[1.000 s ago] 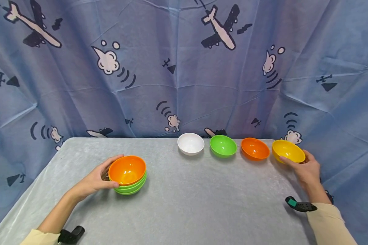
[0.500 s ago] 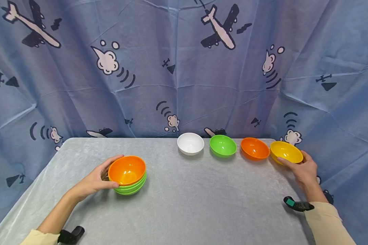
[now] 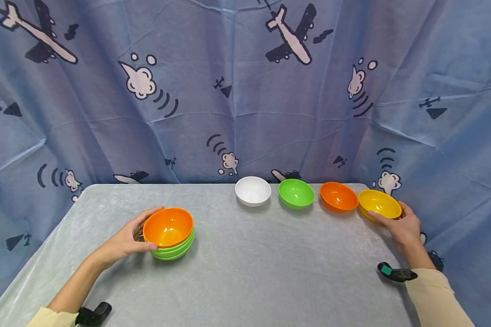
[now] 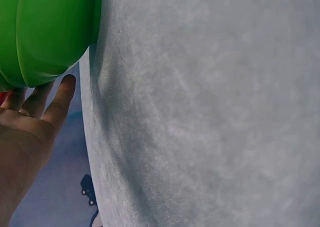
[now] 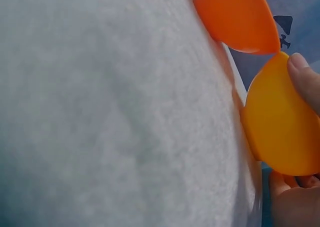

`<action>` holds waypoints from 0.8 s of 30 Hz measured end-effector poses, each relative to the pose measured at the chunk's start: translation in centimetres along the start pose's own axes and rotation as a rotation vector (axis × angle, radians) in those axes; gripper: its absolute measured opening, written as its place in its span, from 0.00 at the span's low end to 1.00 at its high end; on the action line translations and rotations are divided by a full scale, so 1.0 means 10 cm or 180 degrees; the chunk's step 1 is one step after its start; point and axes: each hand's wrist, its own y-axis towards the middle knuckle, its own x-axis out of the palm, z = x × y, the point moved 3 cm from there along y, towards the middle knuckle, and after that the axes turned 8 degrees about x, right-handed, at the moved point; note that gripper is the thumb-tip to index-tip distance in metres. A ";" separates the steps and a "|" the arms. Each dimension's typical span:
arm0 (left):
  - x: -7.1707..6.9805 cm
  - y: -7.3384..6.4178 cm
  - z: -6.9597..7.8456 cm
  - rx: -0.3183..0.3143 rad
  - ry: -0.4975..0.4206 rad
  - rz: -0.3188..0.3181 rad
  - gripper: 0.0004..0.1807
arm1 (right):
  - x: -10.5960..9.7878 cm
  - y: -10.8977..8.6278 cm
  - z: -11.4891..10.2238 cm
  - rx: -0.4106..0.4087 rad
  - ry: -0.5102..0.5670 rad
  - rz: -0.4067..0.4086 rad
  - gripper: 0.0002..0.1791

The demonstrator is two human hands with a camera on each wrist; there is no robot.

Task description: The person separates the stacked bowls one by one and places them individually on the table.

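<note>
At the left of the head view, my left hand (image 3: 122, 240) holds the side of a bowl stack, thumb in front and fingers behind. An orange bowl (image 3: 168, 227) tops the stack, with green bowls (image 3: 173, 251) under it; the left wrist view shows the green sides close up. Far right, my right hand (image 3: 406, 230) grips a yellow bowl (image 5: 280, 117) between thumb and fingers. Its rim sits right beside another orange bowl (image 3: 338, 198), touching or nearly so. Further left in that row come a green bowl (image 3: 296, 194) and a white bowl (image 3: 253, 191).
A grey cloth covers the table (image 3: 245, 268), whose back edge runs just behind the row of bowls. Behind it hangs a blue curtain (image 3: 196, 81) printed with planes. Dark straps with cameras are on both wrists.
My right hand has moved the yellow bowl slightly left and nearer me, up against the orange bowl. The left hand and its stack stay in place; the view has shifted a little.
</note>
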 end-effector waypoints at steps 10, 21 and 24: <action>-0.01 0.00 -0.01 0.0030 -0.0009 -0.0017 0.48 | 0.02 0.05 0.08 -0.0111 -0.0029 -0.0025 0.61; -0.02 -0.02 -0.01 0.0041 -0.0016 0.0001 0.48 | 0.02 0.01 0.08 -0.0275 -0.0104 -0.0146 0.62; -0.01 -0.01 0.00 0.0031 -0.0022 -0.0010 0.48 | -0.02 -0.03 0.09 -0.0294 -0.0130 -0.0219 0.63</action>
